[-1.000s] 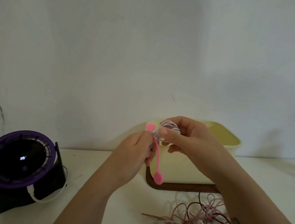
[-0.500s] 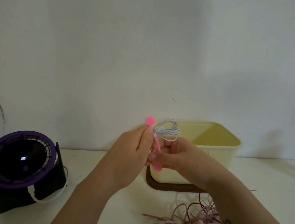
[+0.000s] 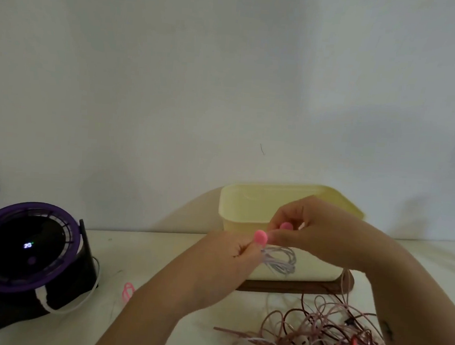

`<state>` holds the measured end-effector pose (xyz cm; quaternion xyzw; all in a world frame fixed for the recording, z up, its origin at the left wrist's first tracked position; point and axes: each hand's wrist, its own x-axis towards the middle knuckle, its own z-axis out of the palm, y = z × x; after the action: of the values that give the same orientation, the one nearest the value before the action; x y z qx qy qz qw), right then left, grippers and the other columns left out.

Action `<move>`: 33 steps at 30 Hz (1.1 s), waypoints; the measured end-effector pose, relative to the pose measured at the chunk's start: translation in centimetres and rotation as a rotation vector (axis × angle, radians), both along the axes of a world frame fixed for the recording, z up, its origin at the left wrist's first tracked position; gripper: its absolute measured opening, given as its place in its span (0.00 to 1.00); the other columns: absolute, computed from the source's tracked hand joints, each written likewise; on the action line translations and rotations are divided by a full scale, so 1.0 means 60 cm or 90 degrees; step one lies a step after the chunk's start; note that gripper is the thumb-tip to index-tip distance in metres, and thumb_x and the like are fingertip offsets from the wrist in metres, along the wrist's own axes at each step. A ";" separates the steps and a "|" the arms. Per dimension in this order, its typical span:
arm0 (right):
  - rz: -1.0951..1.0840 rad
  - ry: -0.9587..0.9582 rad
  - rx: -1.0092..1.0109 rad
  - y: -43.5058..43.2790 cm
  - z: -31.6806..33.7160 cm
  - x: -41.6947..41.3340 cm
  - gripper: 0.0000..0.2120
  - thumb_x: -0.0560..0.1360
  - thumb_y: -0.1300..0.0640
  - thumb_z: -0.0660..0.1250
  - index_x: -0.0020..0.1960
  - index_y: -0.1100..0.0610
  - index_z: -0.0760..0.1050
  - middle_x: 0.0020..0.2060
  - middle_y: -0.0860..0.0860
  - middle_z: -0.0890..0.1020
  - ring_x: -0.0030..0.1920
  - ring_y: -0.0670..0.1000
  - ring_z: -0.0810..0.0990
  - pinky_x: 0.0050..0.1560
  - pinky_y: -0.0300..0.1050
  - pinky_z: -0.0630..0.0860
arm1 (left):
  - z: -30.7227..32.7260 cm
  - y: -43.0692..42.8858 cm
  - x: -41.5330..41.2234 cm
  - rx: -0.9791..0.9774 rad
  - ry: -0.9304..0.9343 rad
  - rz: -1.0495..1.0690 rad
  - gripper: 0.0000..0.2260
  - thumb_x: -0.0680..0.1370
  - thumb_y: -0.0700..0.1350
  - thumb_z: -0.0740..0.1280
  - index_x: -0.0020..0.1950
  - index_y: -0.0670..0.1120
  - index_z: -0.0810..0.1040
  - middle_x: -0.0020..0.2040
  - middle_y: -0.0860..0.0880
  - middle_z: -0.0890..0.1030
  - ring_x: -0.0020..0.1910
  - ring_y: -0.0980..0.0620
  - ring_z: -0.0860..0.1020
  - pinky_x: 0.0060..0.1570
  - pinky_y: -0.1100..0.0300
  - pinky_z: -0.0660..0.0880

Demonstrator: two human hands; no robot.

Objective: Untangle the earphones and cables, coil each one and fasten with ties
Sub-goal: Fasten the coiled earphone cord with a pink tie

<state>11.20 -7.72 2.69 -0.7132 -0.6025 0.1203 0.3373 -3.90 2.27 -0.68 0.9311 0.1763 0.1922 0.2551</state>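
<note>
1. In the head view, we saw the left hand [image 3: 230, 257] pinching one round end of a pink silicone tie [image 3: 260, 236] between thumb and fingertips. The right hand [image 3: 316, 233] pinched the tie's other round end just beside it. Both hands were closed on the tie and raised above the table.
2. A small coil of thin white cable [image 3: 279, 260] hung in the air just under the two pinches, in front of the near wall of a cream plastic box [image 3: 245, 209]. We judged that the tie passed round the coil and that its ends were held close together for fastening. The fingers hid the wrap itself.
3. The box stood on a dark brown tray [image 3: 280, 286] at the back of the white table [image 3: 160, 248], probably to take finished coils. We could not see inside it.
4. A tangle of pink and dark red cables [image 3: 330, 335] lay on the table beside the right forearm, within easy reach. We took it as work not yet done.
5. A spare pink looped tie [image 3: 127, 291] lay left of the left forearm, handy for the next coil. A purple-rimmed black fan [image 3: 24, 251] stood far left, well apart.
</note>
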 end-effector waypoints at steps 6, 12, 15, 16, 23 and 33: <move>-0.170 -0.224 0.090 0.009 0.002 -0.056 0.10 0.74 0.41 0.65 0.36 0.43 0.77 0.35 0.42 0.78 0.46 0.42 0.69 0.42 0.39 0.70 | -0.008 0.001 0.011 -0.016 -0.061 0.089 0.22 0.80 0.59 0.48 0.31 0.52 0.68 0.27 0.53 0.71 0.27 0.57 0.68 0.33 0.58 0.65; -0.216 -0.285 0.149 0.026 -0.008 -0.076 0.11 0.75 0.42 0.63 0.45 0.45 0.81 0.38 0.42 0.77 0.47 0.43 0.65 0.37 0.33 0.65 | -0.018 0.008 0.028 -0.095 -0.168 0.136 0.20 0.81 0.54 0.51 0.32 0.49 0.68 0.27 0.52 0.69 0.25 0.58 0.65 0.31 0.60 0.62; -0.222 -0.301 0.225 0.033 -0.018 -0.080 0.11 0.76 0.46 0.63 0.45 0.48 0.82 0.39 0.44 0.77 0.46 0.45 0.68 0.43 0.39 0.69 | -0.018 0.012 0.034 -0.210 -0.235 0.134 0.20 0.82 0.51 0.52 0.30 0.51 0.66 0.26 0.53 0.67 0.28 0.53 0.65 0.34 0.58 0.64; -0.215 -0.300 0.262 0.037 -0.022 -0.082 0.09 0.76 0.48 0.65 0.43 0.50 0.82 0.38 0.45 0.77 0.44 0.46 0.69 0.42 0.40 0.70 | -0.015 0.011 0.036 -0.266 -0.260 0.132 0.22 0.82 0.50 0.52 0.28 0.51 0.66 0.25 0.54 0.66 0.28 0.53 0.64 0.33 0.60 0.64; -0.115 -0.142 0.346 0.053 -0.032 -0.094 0.07 0.73 0.59 0.68 0.43 0.52 0.84 0.34 0.47 0.77 0.35 0.44 0.73 0.35 0.32 0.67 | 0.010 0.004 0.035 -0.716 -0.472 0.045 0.18 0.82 0.48 0.56 0.35 0.46 0.76 0.25 0.51 0.66 0.25 0.56 0.64 0.28 0.64 0.65; 0.122 0.341 0.298 0.026 -0.004 -0.049 0.07 0.62 0.54 0.72 0.39 0.56 0.83 0.46 0.53 0.85 0.51 0.47 0.82 0.53 0.40 0.77 | 0.020 0.014 0.008 -0.973 -0.368 -0.293 0.13 0.71 0.45 0.61 0.26 0.45 0.69 0.21 0.52 0.62 0.21 0.56 0.60 0.26 0.64 0.64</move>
<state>8.25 -6.13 2.44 -0.5000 -0.5684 0.1924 0.6244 -3.42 3.10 0.49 0.4296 -0.0081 0.1938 0.8820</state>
